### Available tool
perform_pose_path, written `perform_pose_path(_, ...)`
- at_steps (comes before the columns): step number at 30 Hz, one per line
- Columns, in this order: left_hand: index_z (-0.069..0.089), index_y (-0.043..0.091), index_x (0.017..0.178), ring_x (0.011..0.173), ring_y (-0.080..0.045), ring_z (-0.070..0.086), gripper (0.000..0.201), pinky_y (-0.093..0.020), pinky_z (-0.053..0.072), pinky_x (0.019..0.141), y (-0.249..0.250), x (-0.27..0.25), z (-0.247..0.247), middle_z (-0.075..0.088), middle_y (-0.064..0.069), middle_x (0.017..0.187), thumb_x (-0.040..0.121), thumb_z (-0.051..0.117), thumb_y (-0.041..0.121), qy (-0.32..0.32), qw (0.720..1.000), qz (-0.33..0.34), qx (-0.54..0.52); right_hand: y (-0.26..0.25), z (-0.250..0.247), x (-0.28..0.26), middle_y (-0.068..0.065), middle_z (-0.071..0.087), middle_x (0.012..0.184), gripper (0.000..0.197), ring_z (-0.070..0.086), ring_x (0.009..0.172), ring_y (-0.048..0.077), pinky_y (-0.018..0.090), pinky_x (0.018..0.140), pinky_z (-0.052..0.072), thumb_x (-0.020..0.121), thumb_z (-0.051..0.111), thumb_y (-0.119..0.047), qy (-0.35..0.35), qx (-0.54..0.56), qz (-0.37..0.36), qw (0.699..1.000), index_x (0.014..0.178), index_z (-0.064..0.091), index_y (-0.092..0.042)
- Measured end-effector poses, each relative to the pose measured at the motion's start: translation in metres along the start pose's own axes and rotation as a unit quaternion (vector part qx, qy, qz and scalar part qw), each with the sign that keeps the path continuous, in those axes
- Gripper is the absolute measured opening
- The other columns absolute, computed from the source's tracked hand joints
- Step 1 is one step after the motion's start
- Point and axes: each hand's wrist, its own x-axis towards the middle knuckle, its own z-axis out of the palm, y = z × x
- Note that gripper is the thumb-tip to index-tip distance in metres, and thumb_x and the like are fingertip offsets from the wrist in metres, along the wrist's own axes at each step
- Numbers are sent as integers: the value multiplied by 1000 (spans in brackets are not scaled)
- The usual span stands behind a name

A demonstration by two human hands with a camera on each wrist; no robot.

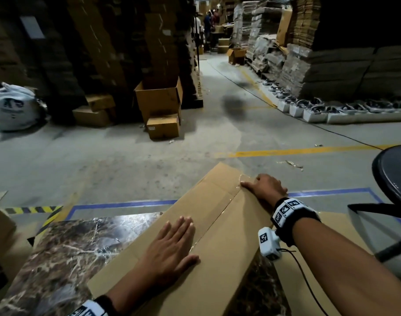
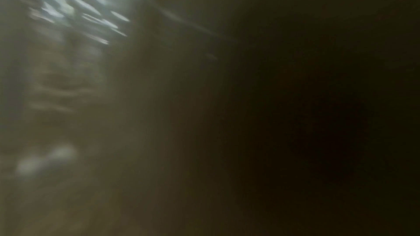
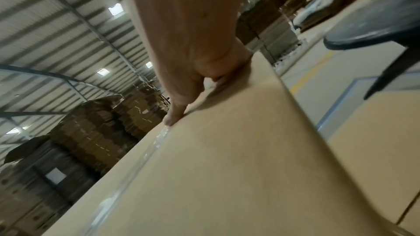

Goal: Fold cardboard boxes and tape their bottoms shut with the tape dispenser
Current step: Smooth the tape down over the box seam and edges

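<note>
A long cardboard box (image 1: 217, 224) lay on a dark marbled table (image 1: 65, 254), its taped bottom facing up and its long axis running away from the person and slightly to the right. A strip of clear tape (image 1: 220, 215) ran along the centre seam where the two bottom flaps met. The left hand (image 1: 172, 249) lay flat on the near part of the box, fingers straight and together, palm down just left of the seam, holding nothing. The right hand (image 1: 267, 188) rested at the far end, fingers bent over the right-hand far edge and the thumb stretched along the tape; the right wrist view showed the thumb (image 3: 175, 116) pressing on the glossy strip, with the fingers curled down past the edge. The right hand was therefore the nearer one to the far end of the tape, which lay directly under its thumb. It seemed the tape was being smoothed down, with the seam looking closed. No tape dispenser could be seen. The left wrist view was dark and blurred and showed nothing clear. Around the table was a grey concrete warehouse floor (image 1: 149, 156) with blue and yellow lines, tall stacks of flattened cardboard (image 1: 345, 71), an open box (image 1: 159, 96) on the floor, and a black stool (image 1: 393, 176) at the right.
</note>
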Motion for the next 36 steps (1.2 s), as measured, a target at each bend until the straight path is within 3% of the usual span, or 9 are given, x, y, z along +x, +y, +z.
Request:
perform_pose_path(6,24,15,155,149,-23,18,76,-41,13,113,0,0,-3,19,-3,162,99,27,66,-11,1000,-15,12,6,10,2,9,59,131,78,52,119,32,48,99,37,77,36,-85,23,-15,-25,999,130,53,-31)
perform_pose_path(10,24,16,155,149,-23,18,75,-40,13,114,1,1,-3,19,-3,162,99,27,66,-4,1000,-14,23,12,16,-10,-2,27,160,59,32,141,26,52,108,29,92,30,-72,25,-125,-223,966,146,28,-50)
perform_pose_path(14,20,18,156,150,-22,15,75,-40,11,115,0,1,-5,17,-2,163,100,26,66,-25,999,-24,18,7,19,-13,-5,4,166,48,5,152,25,57,116,12,104,25,-50,-38,-162,-249,954,151,23,-43)
perform_pose_path(20,29,16,154,146,-24,27,72,-40,15,112,1,4,-9,25,-3,159,100,24,65,-49,998,-25,5,-34,-13,-56,12,62,126,39,56,115,31,32,84,41,96,55,-42,-155,-171,-275,933,119,61,-11)
perform_pose_path(22,28,17,154,147,-23,25,75,-39,14,113,4,5,-16,19,-2,160,99,18,68,-50,998,-36,-4,-45,-19,-91,13,62,130,49,57,116,31,33,90,44,97,55,-44,-191,-154,-292,924,130,58,-8)
perform_pose_path(25,-7,26,154,148,-17,-18,83,-36,-8,118,2,7,-11,-20,8,157,87,-7,76,-41,999,-21,-24,-50,1,-151,11,47,147,56,49,126,31,38,99,41,96,55,-45,-220,-183,-325,901,144,45,-18)
perform_pose_path(30,-14,29,153,146,-18,-27,87,-34,-19,114,-2,-7,-19,-25,6,158,80,-12,78,-90,995,20,-29,-40,29,-198,3,-5,166,73,1,151,34,68,111,17,97,44,-54,-215,-240,-282,903,156,8,-31)
perform_pose_path(32,-11,29,153,149,-20,-17,79,-32,-17,114,-5,-28,-22,-18,5,160,89,-2,75,-90,995,51,-7,-35,27,-198,0,-6,166,73,-2,152,30,67,112,12,97,42,-58,-209,-231,-285,907,156,7,-36)
perform_pose_path(36,36,18,149,137,-18,44,72,-34,13,111,-19,-81,-22,46,-1,150,98,22,67,-92,992,87,17,-30,31,-200,-2,-4,166,70,-2,152,26,62,114,10,96,37,-63,-182,-227,-273,917,155,6,-41)
